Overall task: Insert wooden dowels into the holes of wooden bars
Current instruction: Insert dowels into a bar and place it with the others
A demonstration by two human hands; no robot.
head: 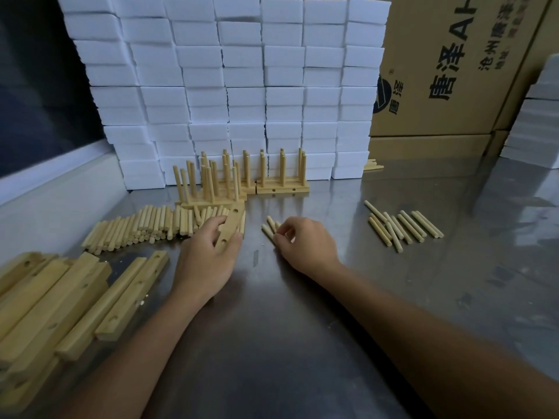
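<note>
1. A stainless steel table (423, 297) fills the lower part of the view; its brushed top is scuffed and gives dull reflections of what stands behind it.
2. At the back of the table rises a wall of stacked white foam blocks (242, 86), several columns wide.
3. To the right of the blocks stand brown cardboard boxes (447, 71) printed with black Chinese characters.
4. At the far right edge sits a second, smaller stack of white foam (535, 125).
5. On the left, a dark pane (33, 101) is bordered below by a pale frame (45, 170).
</note>
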